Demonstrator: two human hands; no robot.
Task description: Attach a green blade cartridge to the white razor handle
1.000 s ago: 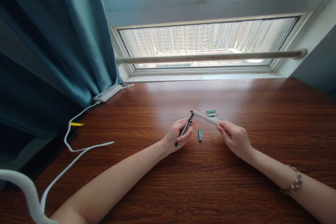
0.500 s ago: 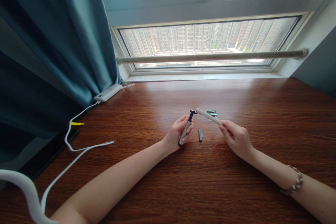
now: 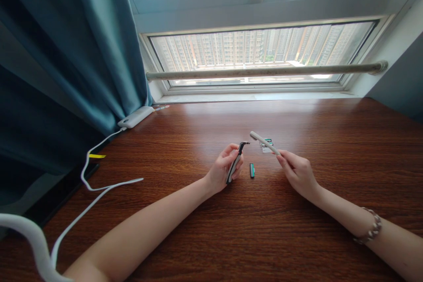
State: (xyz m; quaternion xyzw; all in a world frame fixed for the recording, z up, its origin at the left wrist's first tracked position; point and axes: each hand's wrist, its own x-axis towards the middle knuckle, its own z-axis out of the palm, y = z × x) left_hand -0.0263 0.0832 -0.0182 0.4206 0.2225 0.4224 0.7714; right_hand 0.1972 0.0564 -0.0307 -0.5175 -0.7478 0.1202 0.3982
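Evidently, in the head view, the left hand [image 3: 223, 169] is clamping its fingers around the razor handle [image 3: 233, 168], seemingly leaving its top free; the right hand [image 3: 299, 176] is pinching the brush [image 3: 267, 144] by its end, perhaps for reach, while a green cartridge [image 3: 252, 171] is lying between the hands

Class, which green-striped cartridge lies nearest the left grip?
The lone cartridge, just right of the left grip. The other cartridges lie together farther back, crosswise, partly behind the brush.
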